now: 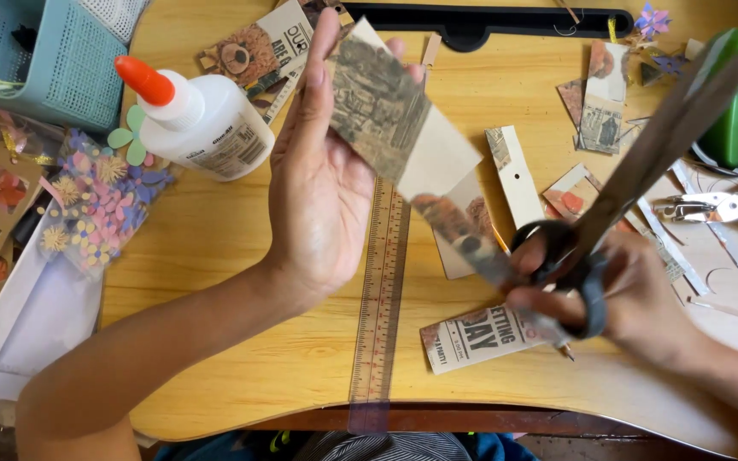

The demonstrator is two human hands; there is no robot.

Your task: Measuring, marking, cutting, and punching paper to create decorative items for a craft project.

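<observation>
My left hand holds up a long strip of printed paper, palm towards me, fingers pinching its upper end. The strip shows old pictures and a blank cream part, and it slants down to the right. My right hand grips black-handled scissors, blades together and pointing up to the right. The strip's lower end reaches the scissor handles and my right fingers. Both hands hover over a wooden lap desk.
A clear ruler lies upright mid-desk. A white glue bottle with an orange cap lies at the left. Cut paper pieces and a printed tag are scattered about. A teal basket, flower stickers, metal hole punch.
</observation>
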